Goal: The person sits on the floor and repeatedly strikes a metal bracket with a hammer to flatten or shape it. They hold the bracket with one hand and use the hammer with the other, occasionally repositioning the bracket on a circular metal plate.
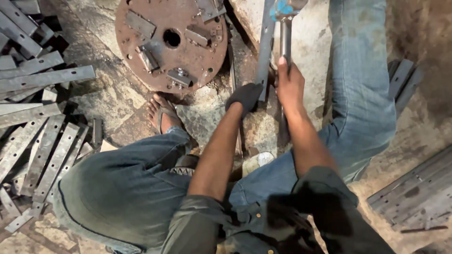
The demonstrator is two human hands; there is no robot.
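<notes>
My left hand (246, 96) wears a dark glove and grips the near end of a long flat steel strip (266, 42) that runs away from me over a stone block. My right hand (289, 84), bare, is closed around the metal handle of a hammer (286, 28). The hammer's head, marked with blue, is up at the top edge of the view, over the strip's far part. I am crouched, with both knees in jeans on either side of my arms.
A rusty round steel plate (172, 42) with bolted blocks and a centre hole lies to the left. Several flat steel strips (37, 113) are piled at the far left, more at the right (414, 193). My sandalled foot (162, 115) rests below the plate.
</notes>
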